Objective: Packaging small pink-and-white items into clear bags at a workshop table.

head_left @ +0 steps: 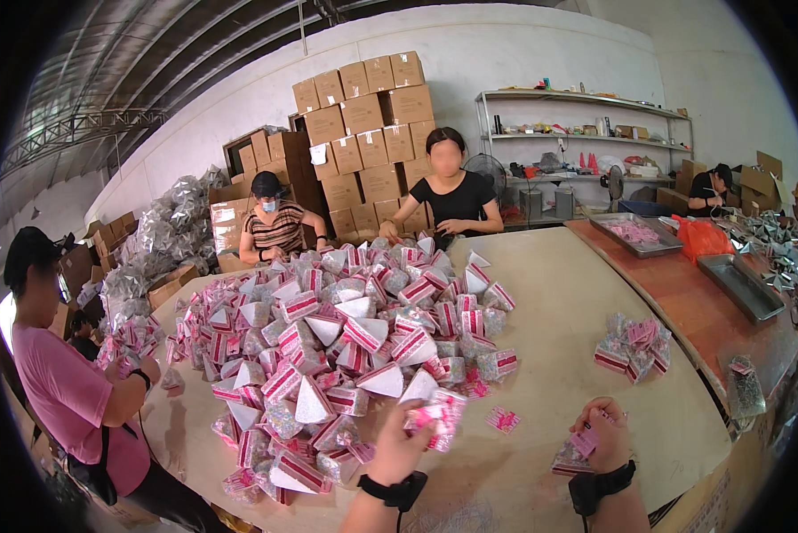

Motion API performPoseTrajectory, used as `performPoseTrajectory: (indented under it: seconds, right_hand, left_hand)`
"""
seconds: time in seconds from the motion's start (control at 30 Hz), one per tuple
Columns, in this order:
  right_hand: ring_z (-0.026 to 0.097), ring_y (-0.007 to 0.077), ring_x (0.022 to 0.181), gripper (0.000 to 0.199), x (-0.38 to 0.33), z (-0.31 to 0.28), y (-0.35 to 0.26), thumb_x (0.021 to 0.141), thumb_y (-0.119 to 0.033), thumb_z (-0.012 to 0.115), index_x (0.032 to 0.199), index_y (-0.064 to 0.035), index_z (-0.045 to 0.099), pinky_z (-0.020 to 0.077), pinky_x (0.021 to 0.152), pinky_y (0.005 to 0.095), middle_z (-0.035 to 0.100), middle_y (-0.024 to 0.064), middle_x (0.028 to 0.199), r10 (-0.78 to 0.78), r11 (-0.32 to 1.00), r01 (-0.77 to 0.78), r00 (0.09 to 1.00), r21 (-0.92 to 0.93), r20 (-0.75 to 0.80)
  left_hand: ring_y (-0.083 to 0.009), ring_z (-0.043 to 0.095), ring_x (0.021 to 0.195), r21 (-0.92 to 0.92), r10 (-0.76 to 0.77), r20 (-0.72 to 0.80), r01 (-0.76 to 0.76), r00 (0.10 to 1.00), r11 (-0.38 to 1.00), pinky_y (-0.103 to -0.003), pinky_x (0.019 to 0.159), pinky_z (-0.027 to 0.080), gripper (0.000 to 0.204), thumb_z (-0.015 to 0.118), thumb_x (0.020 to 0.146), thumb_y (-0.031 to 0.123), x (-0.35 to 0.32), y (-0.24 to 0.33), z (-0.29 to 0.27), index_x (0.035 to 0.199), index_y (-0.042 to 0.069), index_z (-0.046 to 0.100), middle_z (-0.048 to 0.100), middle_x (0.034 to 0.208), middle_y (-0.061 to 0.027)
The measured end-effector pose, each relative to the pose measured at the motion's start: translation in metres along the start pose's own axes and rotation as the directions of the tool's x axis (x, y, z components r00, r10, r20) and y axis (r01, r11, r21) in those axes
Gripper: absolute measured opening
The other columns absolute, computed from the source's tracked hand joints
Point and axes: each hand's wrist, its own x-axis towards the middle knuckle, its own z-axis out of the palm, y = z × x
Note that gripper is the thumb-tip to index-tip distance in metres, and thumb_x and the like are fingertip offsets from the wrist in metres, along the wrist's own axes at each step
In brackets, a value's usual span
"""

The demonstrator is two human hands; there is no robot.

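At the table, near edge.
My left hand pinches a pink-printed packet, likely light, slippery, best held by its rim; my right hand, a pink card.

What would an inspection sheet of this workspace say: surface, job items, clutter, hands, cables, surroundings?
Surface: pale table, mostly covered on its left half.
Job items: big pile of pink-and-white wedges; smaller pile to its right.
Clutter: loose pink piece on the table; red bag on the brown table.
Hands: left hand holds a packet; right hand grips a pink card.
Cables: thin cable below each wristband.
Surroundings: people nearby; cartons, shelf behind.
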Motion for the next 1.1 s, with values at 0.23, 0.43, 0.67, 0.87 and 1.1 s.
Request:
performPoseTrajectory:
  seconds: [0.23,0.43,0.67,0.87,1.1]
  right_hand:
    - [0.054,0.0201,0.067,0.034,-0.018,0.014,0.004,0.068,-0.008,0.069,0.098,-0.0031,0.055,0.044,0.061,0.0311,0.054,0.0077,0.074,-0.216,0.594,0.489,0.862,-0.639,0.459]
    - [0.054,0.0256,0.066,0.048,-0.024,0.035,-0.004,0.064,-0.029,0.078,0.101,-0.0062,0.058,0.0442,0.059,0.0353,0.055,0.0096,0.076,-0.015,0.432,0.499,0.837,-0.751,0.547]
    - [0.054,0.0263,0.066,0.04,-0.026,0.036,0.0,0.061,-0.03,0.079,0.084,-0.0054,0.057,0.0436,0.058,0.0352,0.055,0.0098,0.074,0.008,0.423,0.491,0.838,-0.761,0.545]
    - [0.053,0.0257,0.066,0.026,-0.022,0.024,0.003,0.069,-0.018,0.074,0.079,-0.0041,0.054,0.0422,0.059,0.0336,0.055,0.0105,0.073,0.019,0.574,0.432,0.842,-0.695,0.54]
    - [0.052,0.0154,0.067,0.013,-0.027,0.022,0.005,0.075,-0.003,0.066,0.079,-0.0034,0.054,0.0417,0.061,0.0268,0.056,0.0057,0.076,0.058,0.797,0.273,0.854,-0.539,0.517]
  left_hand:
    - [-0.0164,0.056,0.075,0.021,0.015,0.315,-0.023,0.949,1.0,-0.027,0.065,0.046,0.041,0.065,0.082,0.015,-0.029,-0.001,0.057,0.116,0.005,0.047,0.054,0.101,-0.0117]
    - [-0.0307,0.054,0.1,0.163,0.236,0.413,-0.326,0.88,0.931,-0.034,0.081,0.046,0.042,0.065,0.08,0.017,-0.041,0.009,0.066,0.116,0.006,0.047,0.046,0.117,-0.0173]
    - [-0.036,0.051,0.105,0.154,0.272,0.391,-0.354,0.879,0.922,-0.037,0.086,0.045,0.041,0.066,0.078,0.016,-0.048,0.012,0.072,0.113,0.006,0.047,0.04,0.121,-0.0198]
    - [-0.0282,0.053,0.102,0.163,0.102,0.477,-0.202,0.873,0.966,-0.034,0.08,0.048,0.042,0.068,0.076,0.009,-0.051,0.017,0.074,0.112,0.006,0.045,0.035,0.126,-0.0181]
    - [-0.0291,0.054,0.094,0.291,0.226,0.482,-0.398,0.847,0.87,-0.033,0.079,0.048,0.039,0.068,0.075,0.009,-0.046,0.006,0.07,0.109,0.004,0.049,0.038,0.12,-0.0176]
